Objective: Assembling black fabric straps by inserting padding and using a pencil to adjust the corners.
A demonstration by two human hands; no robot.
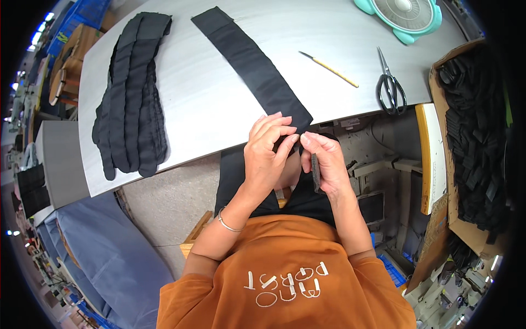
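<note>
While pinching a narrow dark strip [316, 174] in the right hand [326, 159], hold the left hand [270, 148] close beside, curved, with its thumb tip near the right fingertips. Cannot tell of anything caught between left thumb and fingers. See the strip hanging down along the right palm. Just beyond the grip, find a flat black fabric band [257, 68], slanting away leftward over a pale table [203, 115]. Well left of the grip, see a layered stack of black fabric pieces [131, 98]. Beyond the grip, to its right, find a yellow-handled tool [334, 71], then black-handled scissors [390, 90], then a turquoise fan [404, 13]. Farthest right, see a cardboard box [464, 236] holding black strips [475, 137].
</note>
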